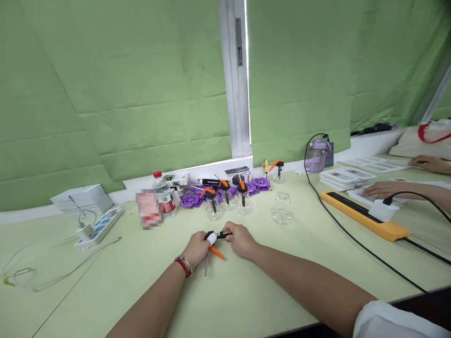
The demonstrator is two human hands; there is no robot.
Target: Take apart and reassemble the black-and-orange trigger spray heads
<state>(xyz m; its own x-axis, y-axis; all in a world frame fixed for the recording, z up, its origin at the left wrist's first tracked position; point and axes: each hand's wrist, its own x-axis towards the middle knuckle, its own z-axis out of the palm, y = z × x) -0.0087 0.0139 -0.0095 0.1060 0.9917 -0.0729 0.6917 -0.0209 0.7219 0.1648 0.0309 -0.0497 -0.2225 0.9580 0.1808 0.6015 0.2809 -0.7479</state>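
Both my hands meet over the middle of the pale green table [116,295]. My left hand [198,249], with a red bracelet at the wrist and a white cot on one finger, is closed round a small spray-pump head [215,244] with an orange trigger and a thin tube hanging down. My right hand [240,238] pinches the black nozzle end of the same pump. Behind them stand three small clear bottles with orange and black pumps [227,201] and one clear bottle without a pump [282,207].
Purple plastic parts [191,200], a water bottle [165,195] and small boxes line the window sill. A white power strip [100,226] with cables lies left; an orange one [362,213] right. Another person's hands [382,190] work over stacked white trays [341,177]. A purple jug [316,156] stands behind.
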